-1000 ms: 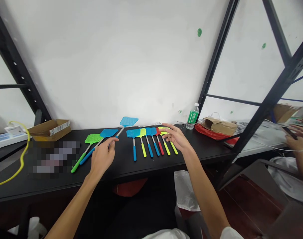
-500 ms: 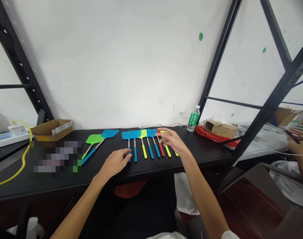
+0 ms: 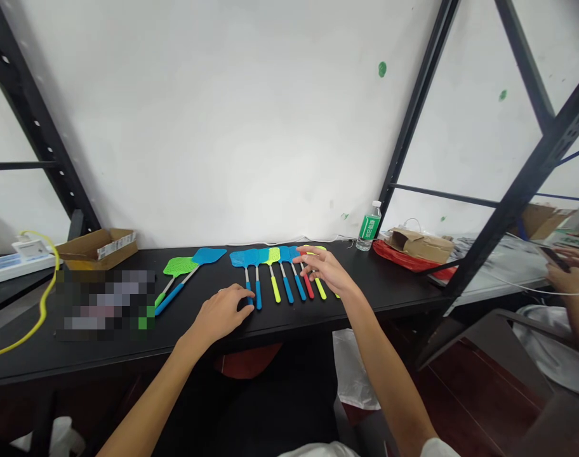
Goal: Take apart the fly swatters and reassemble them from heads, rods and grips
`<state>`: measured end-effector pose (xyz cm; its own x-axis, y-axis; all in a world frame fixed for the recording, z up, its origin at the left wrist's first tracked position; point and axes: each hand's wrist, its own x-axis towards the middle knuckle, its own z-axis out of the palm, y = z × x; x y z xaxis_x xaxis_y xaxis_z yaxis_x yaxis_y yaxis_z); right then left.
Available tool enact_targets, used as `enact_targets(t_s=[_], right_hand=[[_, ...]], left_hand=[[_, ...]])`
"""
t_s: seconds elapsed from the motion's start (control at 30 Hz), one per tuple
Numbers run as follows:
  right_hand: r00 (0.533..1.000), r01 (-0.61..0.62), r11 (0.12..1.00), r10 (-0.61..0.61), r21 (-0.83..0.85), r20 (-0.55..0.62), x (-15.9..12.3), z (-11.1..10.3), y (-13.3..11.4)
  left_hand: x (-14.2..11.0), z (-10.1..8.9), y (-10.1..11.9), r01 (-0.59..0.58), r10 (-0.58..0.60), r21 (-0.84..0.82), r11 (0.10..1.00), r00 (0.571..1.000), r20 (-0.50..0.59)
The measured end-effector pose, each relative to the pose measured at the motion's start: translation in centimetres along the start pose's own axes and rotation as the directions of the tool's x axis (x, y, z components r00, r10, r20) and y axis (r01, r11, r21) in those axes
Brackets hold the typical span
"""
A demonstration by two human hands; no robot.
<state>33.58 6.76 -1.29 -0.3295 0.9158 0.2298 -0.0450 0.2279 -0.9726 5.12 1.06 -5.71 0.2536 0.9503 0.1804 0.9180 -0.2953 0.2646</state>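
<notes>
A blue swatter (image 3: 240, 259) is lying on the table (image 3: 389, 282), its handle (image 3: 248, 287) pointing at the front edge. The left hand (image 3: 224, 311) is partly covering the handle; I can't tell if it's squeezing. The right hand (image 3: 328, 271) is hovering, fingers apart, over a red swatter (image 3: 309, 287). The heads (image 3: 180, 266) are looking flat and netted.

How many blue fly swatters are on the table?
5: the first beside the green swatter, second at the left hand, third right of it, fourth and fifth between a yellow one and a red one. The right hand may hide others.
</notes>
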Motion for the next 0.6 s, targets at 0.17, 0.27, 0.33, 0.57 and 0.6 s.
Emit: enact_targets(t_s=[0.17, 0.27, 0.33, 0.57, 0.6], right_hand=[[1.0, -0.007, 1.0, 0.007, -0.008, 0.0, 0.1, -0.1, 0.2], [1.0, -0.007, 1.0, 0.007, -0.017, -0.001, 0.1, -0.1, 0.2], [1.0, -0.004, 1.0, 0.004, -0.016, 0.001, 0.1, -0.2, 0.2], [1.0, -0.004, 1.0, 0.004, -0.021, 0.008, -0.1, 0.1, 0.0], [1.0, -0.003, 1.0, 0.003, -0.022, 0.013, -0.1, 0.1, 0.0]], left_hand=[[0.1, -0.2, -0.4, 0.037, -0.037, 0.059, 0.998, 0.999, -0.005], [0.1, -0.7, -0.9, 0.047, -0.047, 0.037, 0.998, 0.999, 0.007], [0.1, -1.2, -1.5, 0.061, -0.061, 0.026, 0.998, 0.998, -0.009], [0.1, -2.7, -7.1, 0.222, -0.207, 0.175, 0.959, 0.973, -0.099], [0.0, -2.8, -8.0, 0.296, -0.283, 0.205, 0.933, 0.955, -0.091]])
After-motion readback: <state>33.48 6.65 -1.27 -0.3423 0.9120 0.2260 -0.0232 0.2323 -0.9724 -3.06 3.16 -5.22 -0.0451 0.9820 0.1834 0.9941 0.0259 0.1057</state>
